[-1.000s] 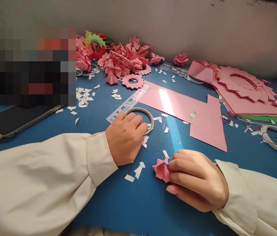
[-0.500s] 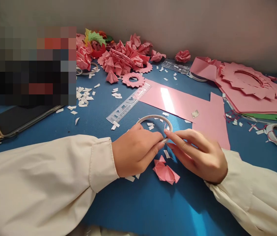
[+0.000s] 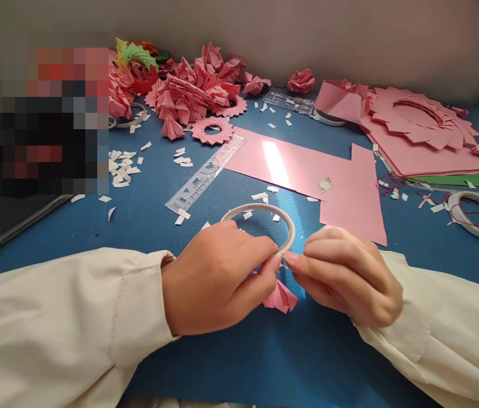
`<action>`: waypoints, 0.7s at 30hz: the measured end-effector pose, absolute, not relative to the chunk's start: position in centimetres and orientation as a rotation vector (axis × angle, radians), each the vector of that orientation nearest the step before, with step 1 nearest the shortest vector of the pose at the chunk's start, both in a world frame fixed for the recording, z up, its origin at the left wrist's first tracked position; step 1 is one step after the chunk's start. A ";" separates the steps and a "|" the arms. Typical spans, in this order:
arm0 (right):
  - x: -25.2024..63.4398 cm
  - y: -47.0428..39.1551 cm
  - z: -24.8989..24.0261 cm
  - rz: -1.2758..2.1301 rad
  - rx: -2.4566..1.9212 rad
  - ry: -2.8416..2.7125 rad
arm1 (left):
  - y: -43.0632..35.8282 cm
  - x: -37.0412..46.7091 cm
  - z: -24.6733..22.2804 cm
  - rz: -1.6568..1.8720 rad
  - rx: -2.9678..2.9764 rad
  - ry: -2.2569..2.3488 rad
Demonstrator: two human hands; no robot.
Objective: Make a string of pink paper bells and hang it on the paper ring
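Note:
My left hand [image 3: 222, 277] is closed around the near left side of a narrow white roll of double-sided tape [image 3: 289, 224], its thumb and fingers pinching the rim. Close against the roll's lower right edge, my right hand [image 3: 345, 275] has its thumb and forefinger pressed together; whatever is between those tips is too small to make out. Below the roll, a small folded pink paper piece [image 3: 281, 297] lies on the blue table, partly hidden by my left hand. Small white paper scraps [image 3: 259, 196] lie behind and inside the ring.
Beyond the roll lie a clear ruler [image 3: 205, 175] and a pink paper sheet [image 3: 299, 164]. Folded pink paper flowers [image 3: 188, 96] pile up at the back. A pink paper ring [image 3: 430, 113] and another tape roll [image 3: 462, 218] are at right, a phone [image 3: 10, 221] at left.
The view has shifted a little. My right fingertips have drawn down off the roll's rim and its fingers have curled in. My left hand still grips the roll, now covering more of the small pink piece.

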State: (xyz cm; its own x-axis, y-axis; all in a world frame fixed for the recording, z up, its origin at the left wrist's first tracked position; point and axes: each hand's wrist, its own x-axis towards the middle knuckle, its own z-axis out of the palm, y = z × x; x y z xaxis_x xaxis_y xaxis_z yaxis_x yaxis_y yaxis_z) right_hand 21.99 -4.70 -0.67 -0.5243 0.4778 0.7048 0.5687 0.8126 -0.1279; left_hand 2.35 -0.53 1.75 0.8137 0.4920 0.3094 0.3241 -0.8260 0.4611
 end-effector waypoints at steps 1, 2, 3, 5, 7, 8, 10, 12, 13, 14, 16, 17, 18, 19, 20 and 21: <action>22.1 -5.0 -0.4 -0.121 -0.759 -2.238 | -0.9 2.3 2.0 0.593 2.572 0.607; 22.2 -5.3 -0.2 -0.088 -0.758 -2.272 | -1.2 2.3 2.2 0.595 2.535 0.590; 22.2 -5.6 0.1 -0.076 -0.741 -2.302 | -1.5 2.3 2.5 0.591 2.500 0.578; 22.1 -6.3 0.4 -0.093 -0.710 -2.324 | -1.6 2.2 3.1 0.580 2.417 0.574; 21.9 -6.9 0.5 -0.137 -0.687 -2.307 | -1.0 1.8 3.6 0.601 2.298 0.639; 21.8 -7.2 0.5 -0.200 -0.774 -2.243 | -0.4 1.6 3.7 0.642 2.221 0.725; 21.6 -7.3 0.2 -0.211 -0.856 -2.200 | 0.9 1.0 3.8 0.822 2.145 0.850; 21.7 -6.8 -0.1 -0.117 -0.786 -2.284 | 2.1 0.6 3.2 0.846 2.317 0.876; 21.8 -6.4 -0.2 -0.060 -0.735 -2.341 | 2.5 0.5 2.7 0.771 2.477 0.833; 21.9 -6.0 -0.3 0.000 -0.778 -2.314 | 2.7 0.4 2.1 0.663 2.627 0.769; 22.0 -5.1 -0.5 0.149 -0.860 -2.287 | 2.8 0.5 0.9 0.561 2.781 0.704; 22.1 -4.9 -0.6 0.223 -0.902 -2.269 | 2.6 0.6 0.4 0.586 2.805 0.718; 22.1 -4.7 -0.6 0.294 -0.931 -2.264 | 2.4 0.6 0.2 0.657 2.822 0.741; 22.1 -4.6 -0.6 0.356 -0.950 -2.261 | 2.0 0.7 0.0 0.748 2.799 0.744; 22.1 -4.7 -0.5 0.411 -0.966 -2.255 | 1.7 0.7 0.1 0.822 2.750 0.717; 22.1 -4.7 -0.4 0.460 -0.977 -2.249 | 1.3 0.6 0.3 0.869 2.673 0.672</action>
